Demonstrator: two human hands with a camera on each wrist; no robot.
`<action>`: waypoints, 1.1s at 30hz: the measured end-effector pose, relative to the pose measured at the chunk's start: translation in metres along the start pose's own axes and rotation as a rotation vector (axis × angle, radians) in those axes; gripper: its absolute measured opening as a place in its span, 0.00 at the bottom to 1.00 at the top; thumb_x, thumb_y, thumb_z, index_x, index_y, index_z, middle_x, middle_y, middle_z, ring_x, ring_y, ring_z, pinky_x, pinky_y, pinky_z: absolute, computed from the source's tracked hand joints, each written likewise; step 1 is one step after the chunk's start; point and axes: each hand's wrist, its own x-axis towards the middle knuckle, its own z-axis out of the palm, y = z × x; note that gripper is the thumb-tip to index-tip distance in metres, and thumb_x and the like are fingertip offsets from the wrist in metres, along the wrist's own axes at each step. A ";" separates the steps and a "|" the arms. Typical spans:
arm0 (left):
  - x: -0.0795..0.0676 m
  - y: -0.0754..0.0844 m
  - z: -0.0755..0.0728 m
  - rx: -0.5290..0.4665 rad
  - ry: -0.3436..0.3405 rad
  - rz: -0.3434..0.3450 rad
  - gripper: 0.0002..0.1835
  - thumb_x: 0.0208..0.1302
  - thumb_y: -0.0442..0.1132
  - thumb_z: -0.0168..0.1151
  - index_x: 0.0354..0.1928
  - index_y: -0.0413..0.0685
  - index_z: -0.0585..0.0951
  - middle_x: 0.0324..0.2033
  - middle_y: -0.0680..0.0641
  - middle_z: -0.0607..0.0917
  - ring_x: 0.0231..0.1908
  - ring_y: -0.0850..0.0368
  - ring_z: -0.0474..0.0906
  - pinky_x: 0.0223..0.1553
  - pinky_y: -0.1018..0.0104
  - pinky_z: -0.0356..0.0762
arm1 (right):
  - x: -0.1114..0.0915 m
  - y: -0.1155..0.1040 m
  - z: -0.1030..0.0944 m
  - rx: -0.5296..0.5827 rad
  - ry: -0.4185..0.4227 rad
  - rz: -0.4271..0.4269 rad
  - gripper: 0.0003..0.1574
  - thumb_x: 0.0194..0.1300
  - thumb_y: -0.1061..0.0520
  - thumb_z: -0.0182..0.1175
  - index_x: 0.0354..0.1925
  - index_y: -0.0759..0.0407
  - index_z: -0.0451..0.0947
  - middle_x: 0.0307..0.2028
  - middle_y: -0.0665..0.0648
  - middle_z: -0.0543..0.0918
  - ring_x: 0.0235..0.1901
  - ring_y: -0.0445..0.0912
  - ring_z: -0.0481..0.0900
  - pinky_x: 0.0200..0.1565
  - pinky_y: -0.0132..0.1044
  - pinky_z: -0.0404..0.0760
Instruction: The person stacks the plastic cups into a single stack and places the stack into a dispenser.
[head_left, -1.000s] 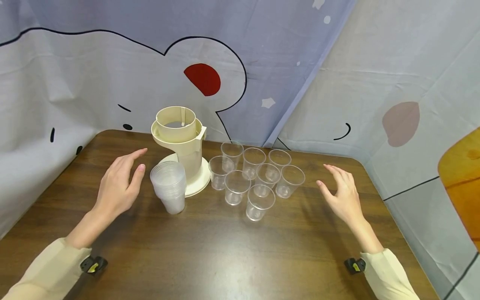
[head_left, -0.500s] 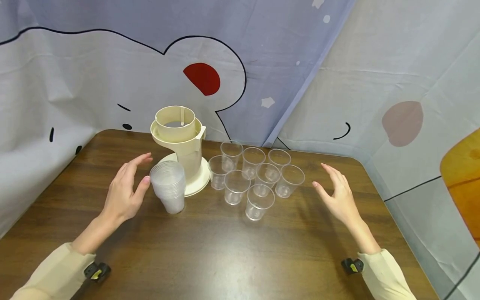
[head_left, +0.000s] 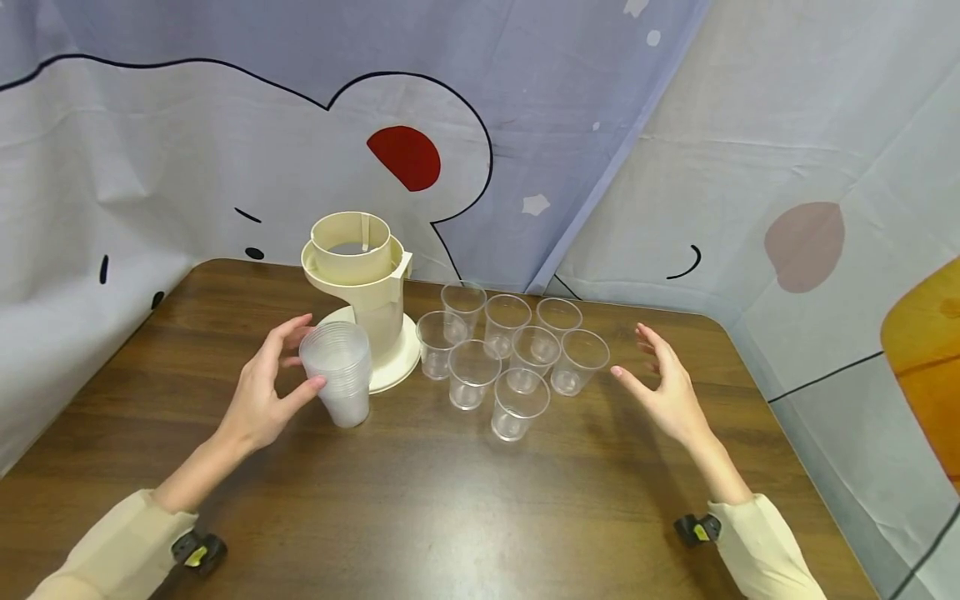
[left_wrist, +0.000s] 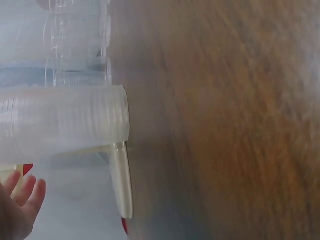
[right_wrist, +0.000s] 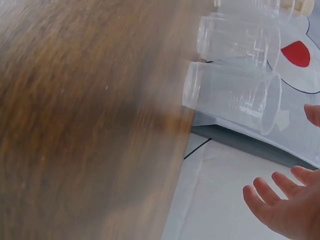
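Left hand: thumb and fingers wide apart (head_left: 258, 400), set either side of the cup stack's left flank; whether the skin meets plastic, I cannot tell from my views.
Cup stack: nested clear plastic cups (head_left: 343, 383), upright on the counter (head_left: 450, 508), mouths up, just in front of the cream stand.
Right hand: wide, holding nothing (head_left: 671, 400); I have it above the counter's right side, thumb tip near the rightmost cup (head_left: 579, 360) but apart.
Loose cups: I count eight clear ones (head_left: 527, 353), upright in a tight cluster between the two hands, rims overlapping in my head view.
Cream stand: plastic (head_left: 375, 293), two round collars over a column and a disc base; left of the cluster.
Backdrop: cartoon-printed cloth (head_left: 225, 150) behind the counter.
Sleeves: pale cream (head_left: 112, 546), a small black device at each cuff.
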 end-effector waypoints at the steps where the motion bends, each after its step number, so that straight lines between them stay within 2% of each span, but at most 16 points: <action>1: -0.001 0.000 0.000 -0.002 -0.006 -0.015 0.39 0.49 0.25 0.64 0.67 0.39 0.65 0.55 0.37 0.77 0.53 0.74 0.69 0.48 0.87 0.69 | 0.000 0.000 0.001 0.013 -0.003 0.009 0.46 0.62 0.53 0.65 0.72 0.55 0.54 0.66 0.61 0.67 0.64 0.56 0.67 0.56 0.50 0.72; 4: -0.003 0.001 0.000 -0.005 -0.029 -0.060 0.41 0.49 0.25 0.66 0.68 0.41 0.64 0.57 0.43 0.75 0.53 0.74 0.68 0.48 0.88 0.70 | 0.001 0.000 0.002 0.057 -0.014 0.036 0.48 0.61 0.54 0.66 0.72 0.54 0.54 0.67 0.61 0.66 0.63 0.56 0.67 0.58 0.52 0.72; 7: -0.004 0.000 -0.001 -0.021 -0.057 -0.102 0.42 0.50 0.24 0.67 0.69 0.42 0.63 0.58 0.56 0.72 0.53 0.74 0.69 0.48 0.88 0.70 | 0.002 0.001 0.005 0.110 -0.034 0.059 0.49 0.60 0.55 0.67 0.72 0.55 0.53 0.67 0.62 0.65 0.64 0.57 0.67 0.59 0.53 0.72; 11: -0.004 0.000 -0.002 -0.063 -0.089 -0.137 0.43 0.50 0.24 0.68 0.69 0.42 0.62 0.58 0.66 0.69 0.53 0.74 0.70 0.48 0.87 0.71 | 0.005 0.002 0.009 0.174 -0.058 0.092 0.51 0.59 0.56 0.68 0.73 0.53 0.53 0.67 0.62 0.65 0.64 0.57 0.67 0.59 0.45 0.75; 16: -0.005 0.000 -0.001 -0.090 -0.114 -0.169 0.43 0.49 0.25 0.71 0.68 0.43 0.62 0.57 0.66 0.70 0.54 0.77 0.70 0.47 0.86 0.73 | 0.009 0.003 0.013 0.248 -0.076 0.114 0.51 0.57 0.58 0.69 0.72 0.54 0.53 0.67 0.61 0.65 0.63 0.56 0.68 0.57 0.37 0.78; 22: -0.005 0.000 0.001 -0.089 -0.129 -0.198 0.44 0.48 0.27 0.73 0.68 0.44 0.62 0.56 0.67 0.70 0.54 0.78 0.69 0.47 0.85 0.73 | 0.012 0.007 0.018 0.270 -0.085 0.117 0.52 0.56 0.60 0.70 0.72 0.55 0.54 0.66 0.61 0.67 0.61 0.56 0.69 0.57 0.41 0.78; 27: -0.005 -0.001 0.002 -0.089 -0.121 -0.224 0.43 0.48 0.27 0.73 0.67 0.42 0.62 0.55 0.66 0.70 0.53 0.78 0.69 0.47 0.85 0.73 | 0.014 0.009 0.023 0.290 -0.097 0.120 0.50 0.55 0.61 0.71 0.70 0.58 0.56 0.65 0.65 0.67 0.60 0.56 0.69 0.56 0.44 0.78; 30: -0.005 -0.001 0.003 -0.094 -0.124 -0.233 0.42 0.48 0.28 0.73 0.66 0.41 0.63 0.54 0.65 0.71 0.52 0.78 0.69 0.47 0.85 0.73 | 0.015 0.008 0.026 0.308 -0.100 0.131 0.49 0.54 0.62 0.71 0.69 0.59 0.57 0.64 0.66 0.67 0.60 0.57 0.69 0.56 0.41 0.79; 33: -0.005 -0.003 0.004 -0.097 -0.126 -0.229 0.41 0.49 0.28 0.73 0.66 0.41 0.63 0.54 0.63 0.71 0.52 0.77 0.70 0.47 0.85 0.74 | 0.016 0.008 0.028 0.324 -0.102 0.138 0.48 0.53 0.63 0.71 0.68 0.60 0.58 0.64 0.65 0.67 0.57 0.52 0.71 0.56 0.41 0.79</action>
